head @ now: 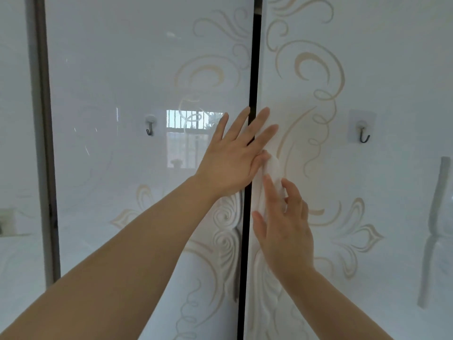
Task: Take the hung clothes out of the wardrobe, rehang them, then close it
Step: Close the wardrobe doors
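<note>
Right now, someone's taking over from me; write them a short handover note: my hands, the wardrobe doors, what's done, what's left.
Left hand: open, flat across the seam, palm on the left door, fingertips over the right door.
Right hand: holds the right door's raised handle.
Doors: nearly shut, with a narrow dark gap between them.
Clothes: none in view, so whether they are rehung cannot be told.
Left to do: press both doors fully closed.
</note>
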